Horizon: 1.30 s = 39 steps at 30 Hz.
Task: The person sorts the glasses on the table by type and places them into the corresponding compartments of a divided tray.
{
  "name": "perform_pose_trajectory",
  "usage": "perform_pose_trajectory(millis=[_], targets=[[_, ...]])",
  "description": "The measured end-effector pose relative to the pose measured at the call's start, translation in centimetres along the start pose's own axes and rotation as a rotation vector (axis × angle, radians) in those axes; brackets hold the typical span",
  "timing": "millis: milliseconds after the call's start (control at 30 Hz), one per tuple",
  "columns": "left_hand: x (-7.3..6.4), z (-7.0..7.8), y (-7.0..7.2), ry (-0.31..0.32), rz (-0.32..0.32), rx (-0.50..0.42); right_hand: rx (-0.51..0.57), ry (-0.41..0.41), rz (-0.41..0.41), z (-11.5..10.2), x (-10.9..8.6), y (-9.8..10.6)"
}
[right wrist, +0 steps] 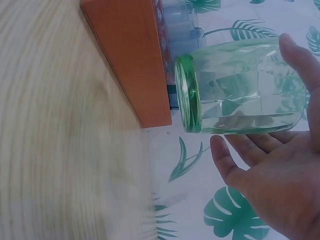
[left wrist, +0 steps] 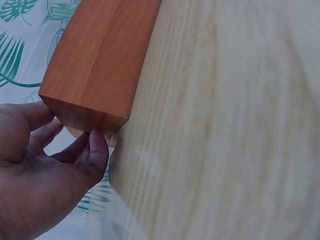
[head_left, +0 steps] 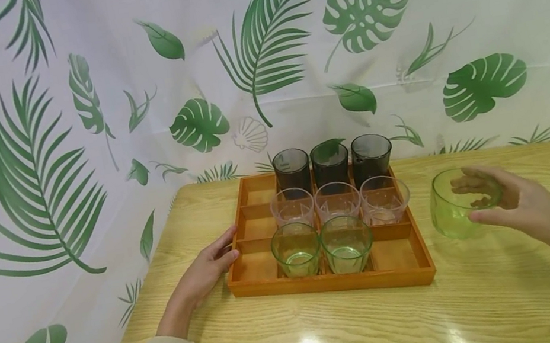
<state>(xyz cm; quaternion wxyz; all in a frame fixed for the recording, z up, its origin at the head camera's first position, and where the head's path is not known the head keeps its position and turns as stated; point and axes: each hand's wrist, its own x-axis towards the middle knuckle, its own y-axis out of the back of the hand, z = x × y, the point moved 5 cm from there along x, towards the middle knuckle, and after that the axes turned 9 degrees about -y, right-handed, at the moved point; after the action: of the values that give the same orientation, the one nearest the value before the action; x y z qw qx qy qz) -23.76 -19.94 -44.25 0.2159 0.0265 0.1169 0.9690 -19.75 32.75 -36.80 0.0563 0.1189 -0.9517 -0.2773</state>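
Note:
My right hand (head_left: 512, 200) holds a green glass (head_left: 451, 214) to the right of the tray, thumb on one side and fingers on the other. In the right wrist view the thick green base (right wrist: 187, 95) of this glass faces the table. My left hand (head_left: 210, 272) touches the left end of the wooden tray (head_left: 325, 286) with its fingertips. In the left wrist view those fingers (left wrist: 97, 150) rest against the tray's end wall. Two green glasses (head_left: 295, 252) stand in the tray's front row, with a bare compartment (head_left: 395, 253) at the right end of that row.
Three clear glasses (head_left: 336, 203) fill part of the tray's middle row. Behind them stand three dark grey glasses (head_left: 292, 171). The tray sits on a light wooden table (head_left: 259, 342). A white leaf-patterned cloth (head_left: 110, 17) hangs behind and to the left.

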Motion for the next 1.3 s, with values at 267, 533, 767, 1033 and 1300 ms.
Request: perform_pose_trajectory(millis=[267, 533, 767, 1033, 1300], targets=[[0.1, 0.0, 0.1, 0.001, 0.008, 0.022, -0.011, 0.004, -0.006, 0.3, -1.4, 0.0], [0.1, 0.0, 0.2, -0.003, 0.008, 0.046, -0.005, -0.002, -0.009, 0.5, -2.3, 0.0], [0.1, 0.0, 0.2, -0.005, 0.006, 0.049, 0.001, 0.006, -0.015, 0.2, -2.3, -0.2], [0.1, -0.1, 0.3, -0.004, 0.007, 0.045, 0.03, 0.063, -0.067, -0.7, -1.8, -1.1], [0.2, -0.3, 0.2, -0.006, 0.002, 0.037, 0.055, 0.119, -0.115, -1.6, -1.3, -2.0]])
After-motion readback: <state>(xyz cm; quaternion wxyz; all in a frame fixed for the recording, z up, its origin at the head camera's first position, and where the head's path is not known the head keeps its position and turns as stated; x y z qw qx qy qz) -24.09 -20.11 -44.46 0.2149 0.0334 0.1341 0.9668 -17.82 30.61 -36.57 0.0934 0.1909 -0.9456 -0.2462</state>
